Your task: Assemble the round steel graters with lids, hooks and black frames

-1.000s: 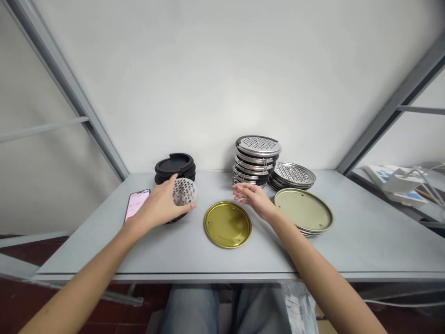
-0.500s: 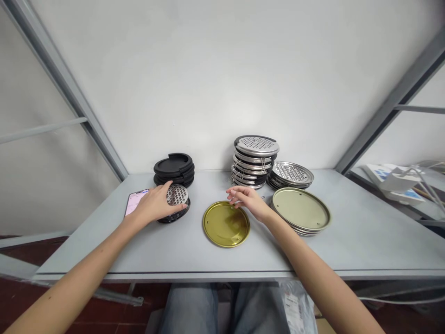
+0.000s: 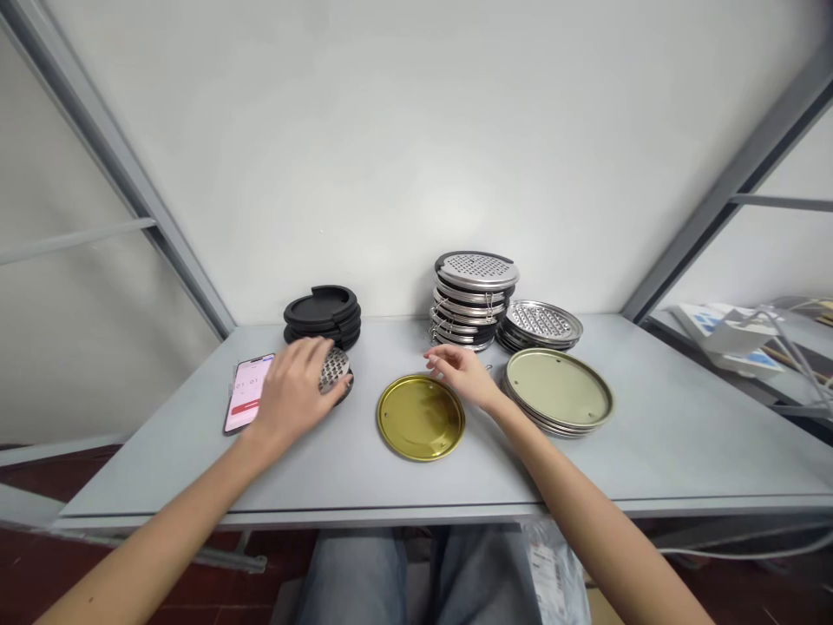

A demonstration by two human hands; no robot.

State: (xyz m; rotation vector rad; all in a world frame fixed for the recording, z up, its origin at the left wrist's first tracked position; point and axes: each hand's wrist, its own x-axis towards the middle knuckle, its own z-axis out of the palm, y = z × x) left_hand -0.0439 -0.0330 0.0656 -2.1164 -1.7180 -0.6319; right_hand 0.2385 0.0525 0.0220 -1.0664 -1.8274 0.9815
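Observation:
My left hand (image 3: 296, 382) is curled over a round silver grater disc (image 3: 335, 366) with punched holes, gripping it by its edges. The disc looks tilted, and its left part is hidden under my fingers. Below it shows the dark edge of another disc on the table. Over the back rim of a shiny gold round lid (image 3: 420, 421), my right hand (image 3: 463, 375) hovers with loosely bent fingers, and I see nothing held in it. The gold lid lies flat, with small holes near its rim.
Behind my left hand is a stack of black rings (image 3: 322, 317). A phone (image 3: 248, 395) lies to the left. Clipped grater assemblies (image 3: 476, 299) are piled at the back, beside silver grater plates (image 3: 545, 323). Pale gold lids (image 3: 560, 389) are stacked at right on the grey table (image 3: 677, 425).
My left hand has turned and closed more over the grater disc, which now looks tilted, and more of the phone shows. My right hand stays over the gold lid, its fingers drawn closer together.

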